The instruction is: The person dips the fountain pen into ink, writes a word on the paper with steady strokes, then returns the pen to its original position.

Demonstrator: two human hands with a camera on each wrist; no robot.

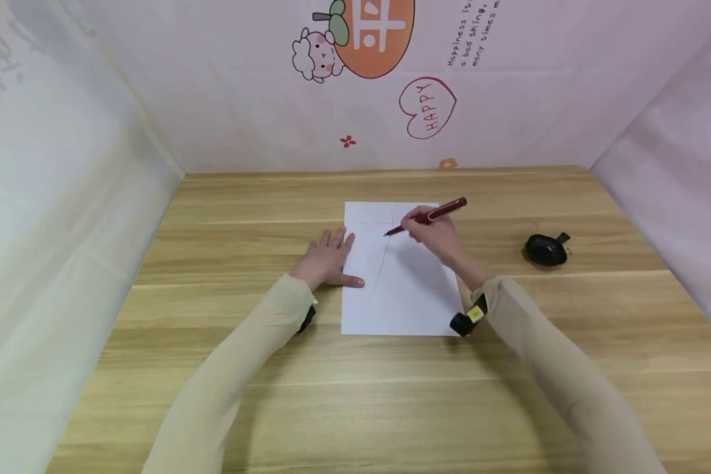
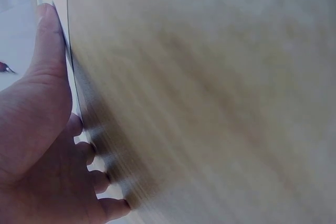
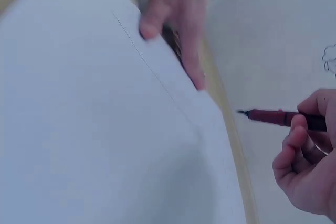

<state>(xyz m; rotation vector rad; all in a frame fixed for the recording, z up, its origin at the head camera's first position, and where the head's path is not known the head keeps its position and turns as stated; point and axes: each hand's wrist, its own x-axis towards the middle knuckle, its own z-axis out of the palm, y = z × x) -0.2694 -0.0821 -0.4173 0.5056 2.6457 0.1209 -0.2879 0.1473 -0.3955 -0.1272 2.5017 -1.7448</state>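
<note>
A white sheet of paper lies upright on the wooden table, bearing a short horizontal line crossed by a long thin stroke that slants down to the left. My left hand rests flat at the sheet's left edge, fingers spread, the thumb on the paper. In the left wrist view this hand shows beside the paper's edge. With its fingers curled, my right hand pinches a dark red fountain pen over the upper sheet. The pen points its nib near the stroke; whether it touches the paper I cannot tell.
A small black rounded object sits on the table to the right. Behind the table hangs a pale printed cloth, with white cloth at the left side. A black wrist device overlaps the paper's lower right corner.
</note>
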